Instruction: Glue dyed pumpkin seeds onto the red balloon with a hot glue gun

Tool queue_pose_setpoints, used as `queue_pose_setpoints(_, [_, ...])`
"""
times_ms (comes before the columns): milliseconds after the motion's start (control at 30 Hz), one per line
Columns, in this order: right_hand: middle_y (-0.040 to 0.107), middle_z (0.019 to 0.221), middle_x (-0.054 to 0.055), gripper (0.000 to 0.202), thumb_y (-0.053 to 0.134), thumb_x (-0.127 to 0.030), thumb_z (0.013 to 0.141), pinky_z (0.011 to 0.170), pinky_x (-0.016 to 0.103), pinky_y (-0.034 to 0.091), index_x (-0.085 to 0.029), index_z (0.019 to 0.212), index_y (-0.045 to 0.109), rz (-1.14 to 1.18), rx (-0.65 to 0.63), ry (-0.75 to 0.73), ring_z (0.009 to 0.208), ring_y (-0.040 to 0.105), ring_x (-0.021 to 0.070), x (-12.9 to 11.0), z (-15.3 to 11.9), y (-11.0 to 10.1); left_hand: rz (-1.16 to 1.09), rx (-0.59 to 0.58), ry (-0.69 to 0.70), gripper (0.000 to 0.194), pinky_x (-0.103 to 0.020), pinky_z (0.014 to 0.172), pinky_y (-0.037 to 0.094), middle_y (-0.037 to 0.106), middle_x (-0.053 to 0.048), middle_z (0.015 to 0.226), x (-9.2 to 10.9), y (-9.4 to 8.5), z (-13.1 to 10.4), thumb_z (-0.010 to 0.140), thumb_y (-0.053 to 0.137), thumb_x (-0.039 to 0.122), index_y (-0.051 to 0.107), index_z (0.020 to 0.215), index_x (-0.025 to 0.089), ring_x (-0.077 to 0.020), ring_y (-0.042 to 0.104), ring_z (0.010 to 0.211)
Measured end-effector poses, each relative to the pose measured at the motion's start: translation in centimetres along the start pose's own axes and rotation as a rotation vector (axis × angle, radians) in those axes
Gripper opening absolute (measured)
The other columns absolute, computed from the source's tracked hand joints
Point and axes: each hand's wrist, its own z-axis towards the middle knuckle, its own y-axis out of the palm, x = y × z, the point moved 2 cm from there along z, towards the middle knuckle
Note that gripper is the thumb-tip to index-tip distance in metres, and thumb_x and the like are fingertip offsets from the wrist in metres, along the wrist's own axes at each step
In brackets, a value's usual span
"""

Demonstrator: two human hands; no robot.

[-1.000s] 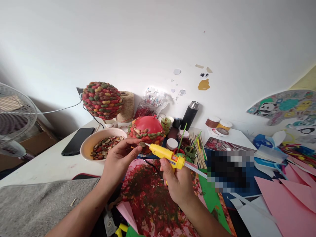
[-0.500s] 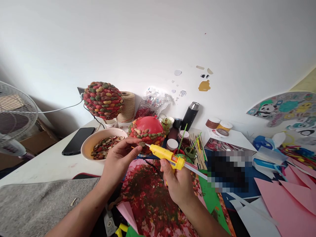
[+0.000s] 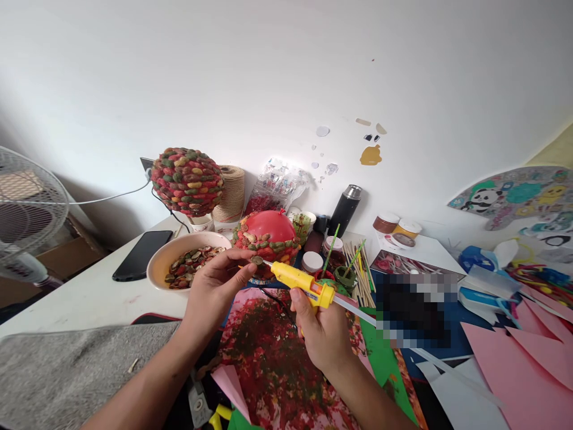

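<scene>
My left hand (image 3: 219, 278) pinches a dark green-brown peanut shell (image 3: 256, 261) between thumb and fingertips. Wrapped round the handle of a yellow hot glue gun (image 3: 298, 279) is my right hand (image 3: 324, 331). The gun's nozzle points left and meets the shell or sits right beside it. A long clear glue stick (image 3: 358, 312) sticks out of the gun's back. Just behind the hands is a red balloon (image 3: 271, 228), its lower part ringed with painted peanut shells. To the left of it, a pale bowl (image 3: 154, 269) holds many painted shells.
A ball covered in coloured shells (image 3: 187, 182) stands at the back left by a twine spool (image 3: 230, 194). Paint-smeared paper (image 3: 286, 364) lies under my hands. A phone (image 3: 142, 255), a black flask (image 3: 345, 209), paint jars (image 3: 312, 263) and wooden sticks (image 3: 363, 278) surround the work.
Almost nothing differs. Both hands, the glue gun and the peanut shell stay in nearly the same place, with only a very slight shift at the fingertips.
</scene>
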Motion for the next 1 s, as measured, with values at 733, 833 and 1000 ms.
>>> queue_pose_setpoints(733, [0.049, 0.045, -0.003, 0.067, 0.052, -0.081, 0.107, 0.039, 0.026, 0.041, -0.023, 0.077, 0.066, -0.009, -0.026, -0.008, 0.038, 0.051, 0.0161, -0.1, -0.06, 0.07, 0.059, 0.031, -0.01, 0.045, -0.035, 0.072, 0.07, 0.086, -0.007, 0.089, 0.39, 0.21, 0.0, 0.069, 0.105, 0.053, 0.087, 0.094, 0.021, -0.0236, 0.081, 0.076])
queue_pose_setpoints(833, [0.048, 0.045, -0.004, 0.066, 0.052, -0.081, 0.107, 0.04, 0.026, 0.041, -0.024, 0.076, 0.064, -0.009, -0.03, -0.003, 0.039, 0.05, 0.016, -0.08, -0.11, 0.09, 0.064, 0.036, -0.016, 0.045, -0.034, 0.074, 0.069, 0.086, -0.007, 0.091, 0.24, 0.11, 0.01, 0.068, 0.105, 0.053, 0.087, 0.095, 0.021, -0.0234, 0.081, 0.079])
queue_pose_setpoints(1000, [0.048, 0.046, -0.004, 0.067, 0.052, -0.082, 0.107, 0.04, 0.026, 0.041, -0.024, 0.076, 0.062, -0.013, -0.034, -0.006, 0.039, 0.049, 0.016, -0.06, -0.13, 0.18, 0.058, 0.049, -0.037, 0.047, -0.032, 0.075, 0.068, 0.085, -0.007, 0.092, -0.03, -0.08, 0.04, 0.068, 0.105, 0.054, 0.088, 0.095, 0.021, -0.0218, 0.079, 0.079])
